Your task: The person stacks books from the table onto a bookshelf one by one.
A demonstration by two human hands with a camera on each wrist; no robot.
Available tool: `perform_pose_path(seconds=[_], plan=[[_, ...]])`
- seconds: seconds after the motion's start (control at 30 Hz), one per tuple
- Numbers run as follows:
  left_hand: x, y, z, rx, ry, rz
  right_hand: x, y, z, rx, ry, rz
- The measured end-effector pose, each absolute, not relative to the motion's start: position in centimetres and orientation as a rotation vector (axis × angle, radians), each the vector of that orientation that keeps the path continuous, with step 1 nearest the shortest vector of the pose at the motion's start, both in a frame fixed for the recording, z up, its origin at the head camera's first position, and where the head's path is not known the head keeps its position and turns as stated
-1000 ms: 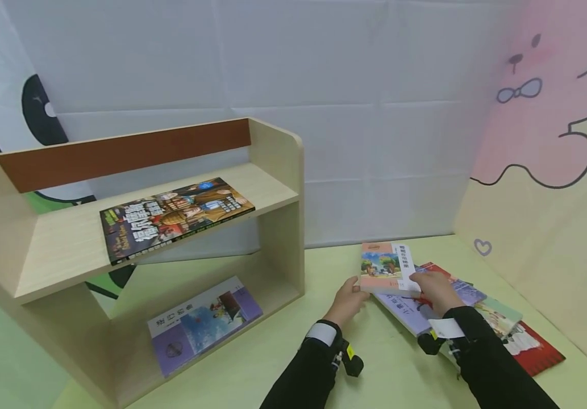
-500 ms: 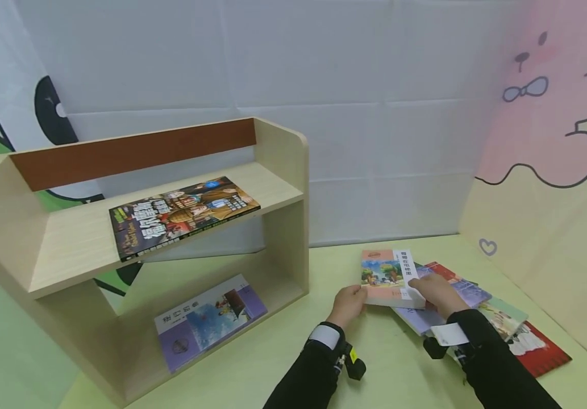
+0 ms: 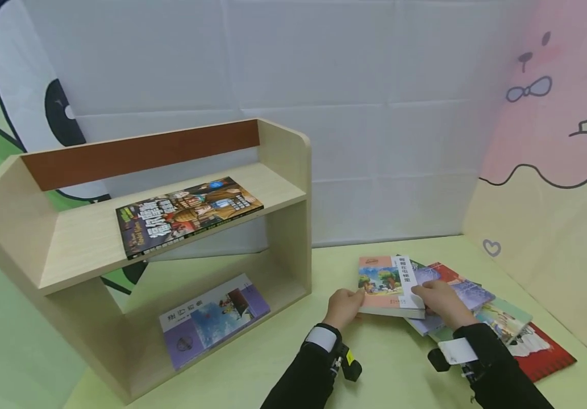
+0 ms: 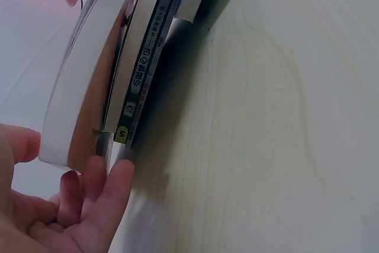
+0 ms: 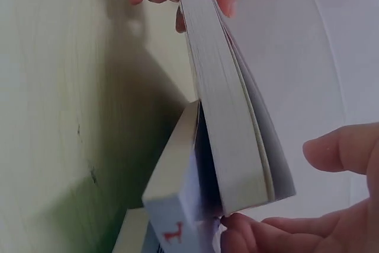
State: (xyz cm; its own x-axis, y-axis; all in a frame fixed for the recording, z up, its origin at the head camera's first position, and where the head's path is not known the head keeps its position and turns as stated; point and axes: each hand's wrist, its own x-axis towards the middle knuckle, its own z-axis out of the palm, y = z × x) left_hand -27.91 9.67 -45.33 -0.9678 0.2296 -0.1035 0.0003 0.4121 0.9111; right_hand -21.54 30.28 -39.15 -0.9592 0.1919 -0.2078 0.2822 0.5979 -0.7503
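Note:
A thick paperback book point(image 3: 386, 284) with a pink-and-white cover and a tree picture is held between both hands, its near edge tilted up off the pile. My left hand point(image 3: 343, 308) pinches its left edge, thumb on top and fingers beneath, as the left wrist view shows. At the right edge is my right hand point(image 3: 444, 304), its fingers point(image 5: 254, 232) under the corner; in the right wrist view the thumb point(image 5: 337, 149) stands a little off the cover. Underneath and to the right lie a purple book point(image 3: 428, 324), a green-edged book point(image 3: 503, 318) and a red book point(image 3: 544, 352).
A wooden two-tier bookshelf point(image 3: 285, 227) stands at the left. A dark comic book point(image 3: 188, 216) lies flat on its upper shelf, and a purple-and-white book point(image 3: 213, 321) on the lower one. Behind the yellow table point(image 3: 375, 375) hangs a pale cloth point(image 3: 349, 142).
Both hands have drawn the pink-and-white book toward me, and more of the pile shows behind it. The head view has turned slightly left.

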Motion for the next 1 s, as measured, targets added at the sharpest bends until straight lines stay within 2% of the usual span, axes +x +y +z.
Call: perform_pose_path(seconds=[0.2,0.5,1.0], plan=[[-28.1,9.0,-45.5,0.149,2.507,1.51,-20.5,29.1,-38.8,0.378,2.736,-1.256],[-27.3,7.2,-46.7,0.035,2.091,1.728,-19.3,27.7,-39.2,0.394,2.603,-1.491],[-26.5,6.1,-47.1,0.166,1.643,1.818,-18.9,26.1,-41.4,0.267,2.074,-2.02]])
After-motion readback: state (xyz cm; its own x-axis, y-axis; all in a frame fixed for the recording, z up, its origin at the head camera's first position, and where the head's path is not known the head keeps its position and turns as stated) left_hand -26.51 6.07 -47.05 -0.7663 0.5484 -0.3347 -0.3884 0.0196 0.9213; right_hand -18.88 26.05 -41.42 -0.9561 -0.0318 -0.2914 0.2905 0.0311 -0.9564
